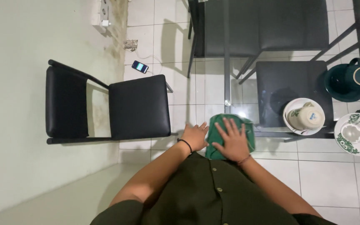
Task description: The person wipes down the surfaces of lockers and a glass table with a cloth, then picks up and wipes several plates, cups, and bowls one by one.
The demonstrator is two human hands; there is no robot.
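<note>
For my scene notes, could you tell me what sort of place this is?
Probably a home dining area: a glass table with black chairs, and a cup on a saucer. The right hand presses a green cloth.

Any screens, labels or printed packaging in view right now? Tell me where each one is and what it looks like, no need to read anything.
Phone: on the tiled floor by the wall, beyond the black chair; small dark rectangle, screen lit bluish, white cable attached.
Cup: on its side in a saucer on the glass table, right of the right hand; cream, with a small blue printed mark.
Wall socket: top left, white block, no visible label.
</note>
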